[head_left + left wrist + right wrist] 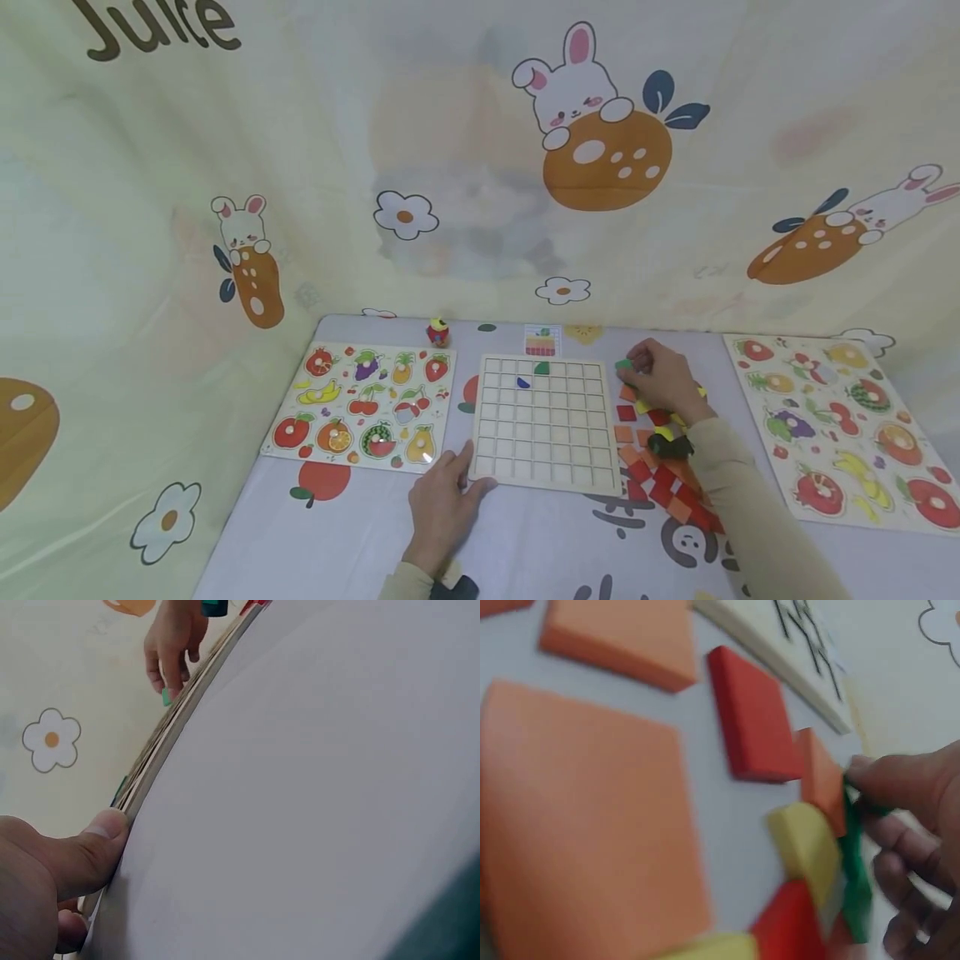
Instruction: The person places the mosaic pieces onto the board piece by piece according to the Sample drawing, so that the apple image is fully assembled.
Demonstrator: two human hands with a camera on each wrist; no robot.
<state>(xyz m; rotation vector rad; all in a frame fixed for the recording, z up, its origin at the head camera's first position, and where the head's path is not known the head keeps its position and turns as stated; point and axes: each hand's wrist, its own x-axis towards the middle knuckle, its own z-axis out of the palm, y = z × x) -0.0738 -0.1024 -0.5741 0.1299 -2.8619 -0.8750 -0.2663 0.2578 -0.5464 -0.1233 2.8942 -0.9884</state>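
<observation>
A pale grid board (546,423) lies in the middle of the table, bearing a green quarter-round piece (542,368) and a blue half-round piece (522,383) near its far edge. My left hand (444,504) holds the board's near left corner, the thumb (109,825) against its near edge. Beyond the board's right edge, my right hand (666,379) pinches a small green piece (622,364) between thumb and fingertips, above scattered pieces. In the right wrist view, green (855,877) shows below those fingertips beside a yellow piece (806,844); its exact outline is blurred.
Loose red and orange pieces (663,483) spread right of the board. A cake picture card (542,341) lies behind it. Fruit boards lie at left (352,454) and right (780,450). A small red-and-yellow figure (438,333) stands at the back. A printed curtain (465,150) hangs behind.
</observation>
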